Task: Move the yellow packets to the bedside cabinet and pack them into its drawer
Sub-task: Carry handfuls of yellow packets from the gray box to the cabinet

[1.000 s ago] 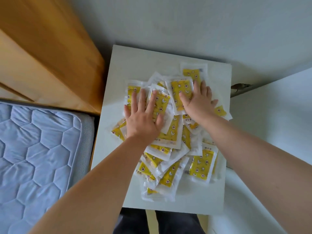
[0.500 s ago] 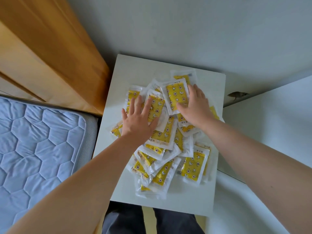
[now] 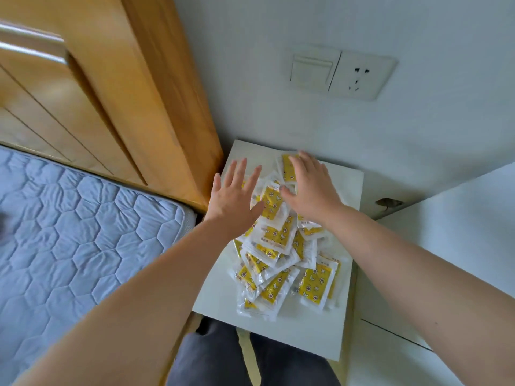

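Observation:
Several yellow packets [image 3: 278, 240] in clear wrappers lie in a loose heap on the white top of the bedside cabinet [image 3: 348, 302]. My left hand [image 3: 232, 199] is flat with fingers spread over the heap's far left side, its fingertips past the packets. My right hand [image 3: 312, 188] lies palm down on the far packets, fingers apart, holding nothing. The cabinet's drawer is hidden below the top.
A wooden headboard [image 3: 145, 107] stands left of the cabinet, with a blue quilted mattress [image 3: 69, 232] below it. A wall switch and socket [image 3: 340, 73] sit above. A white surface [image 3: 459, 218] adjoins on the right. My dark trouser legs [image 3: 250, 358] are under the cabinet's near edge.
The camera has tilted up, bringing the wall switch into view. Both hands have slid toward the far side of the heap, the left one moving left off the packets.

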